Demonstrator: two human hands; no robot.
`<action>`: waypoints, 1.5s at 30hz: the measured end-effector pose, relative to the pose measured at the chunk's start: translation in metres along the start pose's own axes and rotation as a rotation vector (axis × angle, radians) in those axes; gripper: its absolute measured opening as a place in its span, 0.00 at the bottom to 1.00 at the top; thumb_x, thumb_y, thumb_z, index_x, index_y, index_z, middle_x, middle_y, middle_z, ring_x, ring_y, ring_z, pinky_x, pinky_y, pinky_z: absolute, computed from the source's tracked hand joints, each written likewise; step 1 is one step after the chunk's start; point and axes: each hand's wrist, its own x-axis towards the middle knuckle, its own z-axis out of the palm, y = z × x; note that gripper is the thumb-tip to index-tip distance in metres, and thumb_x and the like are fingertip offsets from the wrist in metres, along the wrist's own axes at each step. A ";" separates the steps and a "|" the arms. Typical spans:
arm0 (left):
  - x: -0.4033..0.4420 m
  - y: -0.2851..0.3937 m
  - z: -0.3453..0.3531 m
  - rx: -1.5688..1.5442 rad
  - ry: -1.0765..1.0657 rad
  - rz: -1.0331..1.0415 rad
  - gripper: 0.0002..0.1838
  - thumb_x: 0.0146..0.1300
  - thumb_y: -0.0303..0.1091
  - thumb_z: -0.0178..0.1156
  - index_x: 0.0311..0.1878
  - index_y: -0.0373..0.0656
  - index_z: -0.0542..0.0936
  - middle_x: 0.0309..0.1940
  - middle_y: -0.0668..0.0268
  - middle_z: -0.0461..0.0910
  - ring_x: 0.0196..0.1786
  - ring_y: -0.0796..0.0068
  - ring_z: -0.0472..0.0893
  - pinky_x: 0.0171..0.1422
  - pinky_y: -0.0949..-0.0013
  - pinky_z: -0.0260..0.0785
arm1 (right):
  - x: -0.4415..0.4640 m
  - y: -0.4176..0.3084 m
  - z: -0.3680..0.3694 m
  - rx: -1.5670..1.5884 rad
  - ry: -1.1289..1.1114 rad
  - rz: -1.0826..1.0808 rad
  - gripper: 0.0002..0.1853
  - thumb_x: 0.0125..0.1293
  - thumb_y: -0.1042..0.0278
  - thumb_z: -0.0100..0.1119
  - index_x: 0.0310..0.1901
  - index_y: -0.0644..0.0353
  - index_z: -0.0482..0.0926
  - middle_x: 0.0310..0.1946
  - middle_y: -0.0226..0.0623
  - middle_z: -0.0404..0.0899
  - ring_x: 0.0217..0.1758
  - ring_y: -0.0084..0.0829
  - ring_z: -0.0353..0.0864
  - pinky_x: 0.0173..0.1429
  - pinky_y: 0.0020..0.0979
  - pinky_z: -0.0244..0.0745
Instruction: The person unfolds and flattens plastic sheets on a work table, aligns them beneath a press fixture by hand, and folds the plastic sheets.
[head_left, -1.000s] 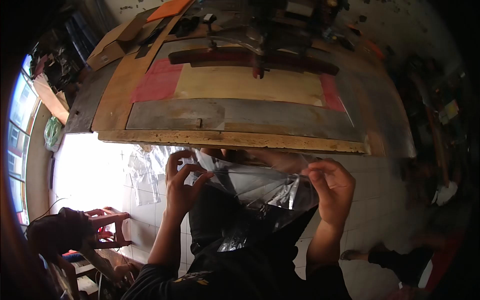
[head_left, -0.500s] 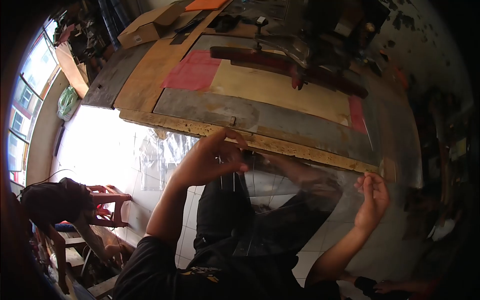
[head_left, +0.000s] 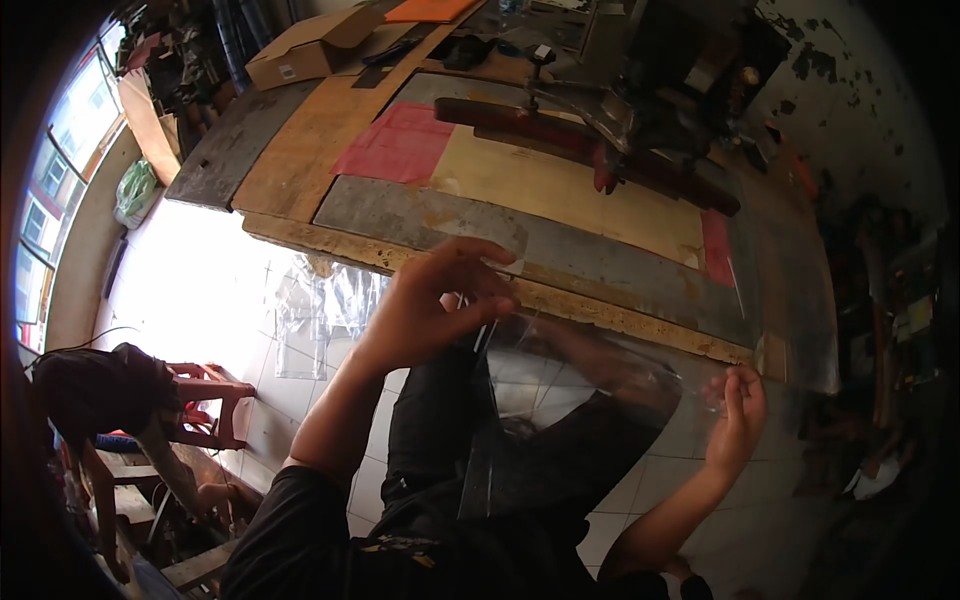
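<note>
At the front edge (head_left: 640, 321) of the bench (head_left: 290, 155), the person's left hand (head_left: 430, 300) is arched, thumb and forefinger parted; from where I stand, I cannot tell whether it grips the clear film (head_left: 575, 385). The right hand (head_left: 738, 415) pinches the film's right end between thumb and fingertips. The film hangs between the hands, above the dark-clad legs (head_left: 430, 430), on the near side of the edge. For good control, secure both ends with equal, light pressure and keep the upper margin taut — slack invites folds, and a hard pull could distort thin material. Keep clear of the pitted wood, which looks likely to snag it. Beyond, a yellow sheet (head_left: 560, 195) lies between red patches (head_left: 395, 145), with a dark red bar (head_left: 500, 117) above its rear part — an obstruction to reaching over. Clear strips (head_left: 330, 310) show left of the hands; farther back sits a cardboard box (head_left: 310, 52).
</note>
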 end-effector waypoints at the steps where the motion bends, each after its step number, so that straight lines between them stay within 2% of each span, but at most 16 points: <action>1: 0.001 0.010 0.001 -0.007 0.084 0.112 0.27 0.64 0.22 0.75 0.64 0.37 0.76 0.38 0.60 0.91 0.45 0.72 0.91 0.55 0.67 0.81 | -0.008 0.001 -0.014 -0.005 0.004 -0.002 0.10 0.76 0.69 0.67 0.50 0.67 0.83 0.39 0.36 0.84 0.41 0.26 0.83 0.51 0.32 0.81; 4: 0.011 0.054 -0.006 0.082 0.169 0.426 0.32 0.60 0.21 0.77 0.66 0.37 0.74 0.37 0.58 0.89 0.43 0.66 0.91 0.51 0.66 0.81 | -0.023 -0.012 -0.044 0.027 -0.681 -0.006 0.19 0.69 0.64 0.74 0.52 0.68 0.81 0.47 0.45 0.87 0.52 0.32 0.88 0.58 0.34 0.83; 7: 0.034 0.092 0.003 0.179 -0.080 0.487 0.25 0.61 0.20 0.75 0.61 0.38 0.80 0.42 0.60 0.90 0.46 0.67 0.92 0.53 0.64 0.84 | -0.017 -0.047 -0.006 -0.309 -1.338 0.023 0.42 0.58 0.47 0.85 0.63 0.70 0.78 0.60 0.55 0.85 0.64 0.41 0.87 0.67 0.39 0.81; 11: 0.069 0.081 0.043 0.231 -0.527 0.507 0.16 0.67 0.28 0.72 0.58 0.43 0.84 0.43 0.61 0.92 0.48 0.64 0.93 0.53 0.62 0.85 | -0.019 -0.023 0.032 -0.077 -0.709 -0.216 0.59 0.51 0.36 0.86 0.75 0.70 0.69 0.66 0.50 0.80 0.66 0.42 0.83 0.71 0.43 0.76; 14: 0.080 0.056 0.076 0.274 -0.623 0.487 0.16 0.68 0.32 0.72 0.57 0.41 0.84 0.43 0.58 0.91 0.47 0.59 0.93 0.53 0.59 0.85 | -0.007 -0.029 0.085 -0.111 -0.566 -0.439 0.47 0.60 0.44 0.83 0.71 0.69 0.73 0.58 0.45 0.86 0.57 0.35 0.88 0.62 0.37 0.82; 16: 0.085 0.040 0.084 0.279 -0.584 0.470 0.18 0.68 0.32 0.72 0.59 0.41 0.82 0.43 0.57 0.91 0.48 0.57 0.92 0.54 0.58 0.84 | -0.004 -0.010 0.095 0.020 -0.363 -0.037 0.29 0.72 0.57 0.75 0.65 0.68 0.78 0.44 0.38 0.89 0.40 0.24 0.88 0.44 0.26 0.83; 20: 0.068 0.008 0.087 0.320 -0.404 0.312 0.26 0.66 0.33 0.73 0.66 0.43 0.78 0.47 0.57 0.90 0.52 0.55 0.90 0.56 0.57 0.82 | -0.001 0.019 0.090 -0.009 -0.193 0.131 0.10 0.78 0.70 0.65 0.54 0.65 0.81 0.32 0.31 0.84 0.24 0.17 0.76 0.33 0.21 0.74; 23: 0.039 -0.030 0.086 0.517 -0.256 0.543 0.29 0.68 0.35 0.71 0.70 0.45 0.74 0.52 0.57 0.87 0.55 0.54 0.88 0.61 0.56 0.80 | -0.029 0.061 0.072 0.077 -0.039 0.163 0.08 0.78 0.71 0.65 0.50 0.67 0.83 0.34 0.31 0.84 0.27 0.16 0.78 0.32 0.22 0.77; 26: 0.010 -0.052 0.089 0.404 -0.385 0.321 0.35 0.68 0.37 0.72 0.75 0.44 0.71 0.55 0.58 0.85 0.59 0.53 0.85 0.64 0.55 0.78 | -0.062 0.076 0.077 0.061 0.091 0.113 0.06 0.78 0.73 0.63 0.46 0.68 0.83 0.39 0.36 0.83 0.36 0.21 0.81 0.39 0.24 0.79; 27: 0.001 -0.060 0.096 0.317 -0.415 0.241 0.36 0.68 0.37 0.72 0.76 0.42 0.70 0.59 0.55 0.82 0.60 0.50 0.84 0.65 0.54 0.78 | -0.063 0.071 0.076 0.059 0.093 0.120 0.06 0.78 0.73 0.63 0.46 0.68 0.83 0.39 0.36 0.83 0.36 0.21 0.81 0.39 0.24 0.79; 29: -0.016 -0.043 0.108 0.321 -0.328 0.178 0.36 0.65 0.36 0.75 0.75 0.44 0.72 0.62 0.55 0.81 0.62 0.55 0.85 0.67 0.55 0.79 | -0.066 0.056 0.069 -0.395 -0.007 -0.460 0.04 0.77 0.77 0.62 0.45 0.70 0.82 0.46 0.43 0.84 0.48 0.27 0.84 0.47 0.26 0.82; 30: -0.021 -0.041 0.110 0.309 -0.326 0.198 0.36 0.67 0.38 0.75 0.75 0.43 0.72 0.69 0.53 0.76 0.65 0.52 0.83 0.69 0.55 0.78 | -0.066 0.053 0.066 -0.207 -0.073 -0.475 0.04 0.75 0.80 0.61 0.46 0.71 0.83 0.43 0.45 0.86 0.44 0.30 0.88 0.44 0.27 0.83; 33: -0.030 -0.039 0.115 0.057 -0.314 0.188 0.32 0.69 0.34 0.71 0.74 0.40 0.73 0.67 0.55 0.79 0.67 0.52 0.82 0.69 0.58 0.76 | -0.064 0.036 0.071 0.031 -0.396 -0.421 0.06 0.78 0.75 0.58 0.49 0.68 0.81 0.36 0.40 0.83 0.34 0.24 0.84 0.36 0.23 0.80; 39: -0.033 -0.076 0.080 -0.453 -0.565 0.144 0.39 0.73 0.58 0.64 0.73 0.33 0.72 0.72 0.50 0.77 0.72 0.46 0.78 0.78 0.52 0.67 | -0.069 0.036 0.112 0.324 -0.245 -0.029 0.06 0.79 0.77 0.58 0.52 0.70 0.80 0.33 0.43 0.86 0.32 0.30 0.89 0.34 0.26 0.85; 41: -0.041 -0.073 0.086 -0.081 -0.409 0.260 0.45 0.65 0.59 0.73 0.74 0.35 0.72 0.74 0.48 0.74 0.75 0.47 0.75 0.80 0.52 0.67 | -0.077 0.036 0.116 0.435 -0.379 0.085 0.08 0.80 0.76 0.59 0.55 0.69 0.79 0.37 0.44 0.86 0.34 0.31 0.90 0.35 0.26 0.85; 45: -0.063 -0.146 0.090 0.018 -0.759 -0.308 0.37 0.65 0.48 0.76 0.73 0.43 0.76 0.67 0.50 0.82 0.69 0.51 0.82 0.76 0.55 0.71 | -0.076 0.036 0.131 0.159 -0.555 -0.029 0.06 0.79 0.77 0.61 0.51 0.68 0.83 0.43 0.41 0.86 0.43 0.30 0.92 0.43 0.27 0.87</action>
